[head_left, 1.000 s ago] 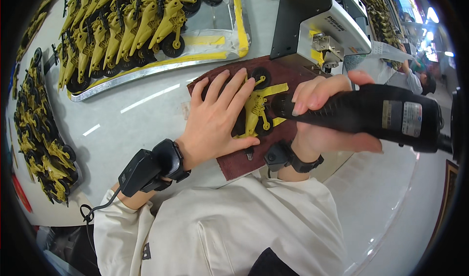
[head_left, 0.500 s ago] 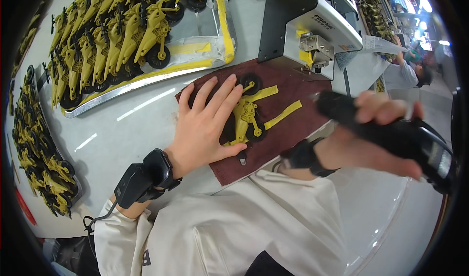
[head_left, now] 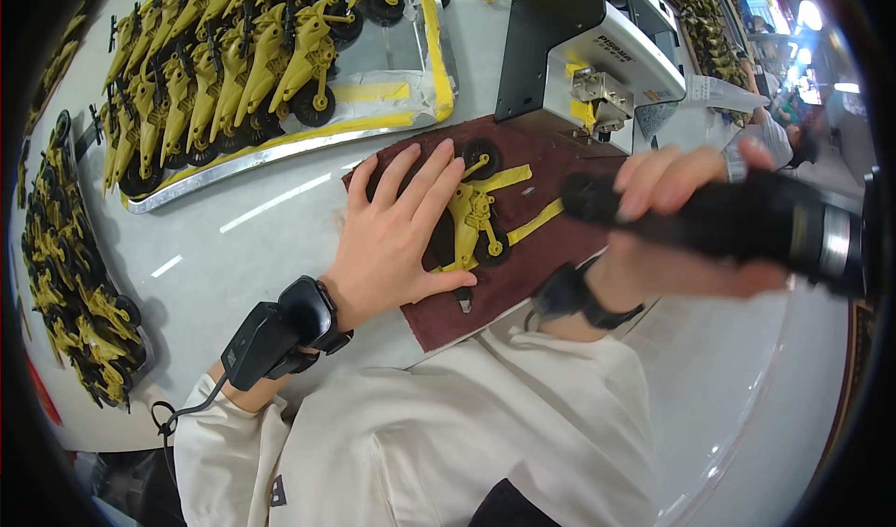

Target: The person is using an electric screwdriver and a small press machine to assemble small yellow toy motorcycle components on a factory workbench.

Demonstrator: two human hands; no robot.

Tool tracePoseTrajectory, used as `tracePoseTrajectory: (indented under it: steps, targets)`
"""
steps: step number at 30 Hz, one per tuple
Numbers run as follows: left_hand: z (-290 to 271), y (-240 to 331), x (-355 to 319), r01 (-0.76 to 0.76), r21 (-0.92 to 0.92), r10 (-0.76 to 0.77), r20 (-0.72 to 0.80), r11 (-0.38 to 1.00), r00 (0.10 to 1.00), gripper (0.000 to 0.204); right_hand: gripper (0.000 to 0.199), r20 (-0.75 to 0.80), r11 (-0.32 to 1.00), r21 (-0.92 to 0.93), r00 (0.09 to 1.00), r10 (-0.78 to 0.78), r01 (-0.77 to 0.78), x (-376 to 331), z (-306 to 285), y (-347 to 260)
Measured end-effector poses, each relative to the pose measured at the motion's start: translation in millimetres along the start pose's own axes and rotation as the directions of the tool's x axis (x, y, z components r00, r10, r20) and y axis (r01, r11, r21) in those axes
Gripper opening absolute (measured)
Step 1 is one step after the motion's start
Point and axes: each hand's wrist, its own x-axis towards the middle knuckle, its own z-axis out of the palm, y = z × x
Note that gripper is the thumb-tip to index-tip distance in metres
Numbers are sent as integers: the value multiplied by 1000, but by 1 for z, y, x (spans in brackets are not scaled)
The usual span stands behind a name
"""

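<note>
My left hand point(head_left: 392, 219) lies flat with fingers spread on a dark red cloth point(head_left: 551, 266). Its thumb and edge touch a yellow toy motorcycle point(head_left: 471, 217) with black wheels, lying on its side; part of the toy is hidden under the hand. A small dark piece with a light tip point(head_left: 464, 298) rests below my thumb. My right hand point(head_left: 677, 219) is wrapped round a black electric screwdriver point(head_left: 737, 224), raised to the right of the toy. The screwdriver is blurred, and its tip is hard to make out.
A white and black machine with a metal outlet point(head_left: 597, 98) stands at the cloth's far edge. Behind my left hand is a metal-edged tray point(head_left: 280, 158) with rows of yellow toy motorcycles. Another pile of them point(head_left: 75, 294) lies far left. Yellow tape strips point(head_left: 537, 221) cross the cloth.
My right hand has swung the screwdriver left, closer to the toy, and tilted it nearer to level. My left hand keeps its place on the toy. A small pale fleck now shows on the cloth.
</note>
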Motion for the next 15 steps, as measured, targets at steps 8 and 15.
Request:
tracePoseTrajectory:
  steps: [8,15]
  targets:
    - [-1,0,-4,26,-52,-27,-22,998,999,100,102,64,986,164,998,16,-27,-28,40,30]
    - [-1,-3,-5,12,-54,-14,-39,998,999,99,104,142,986,-124,982,127,-109,-33,37,49]
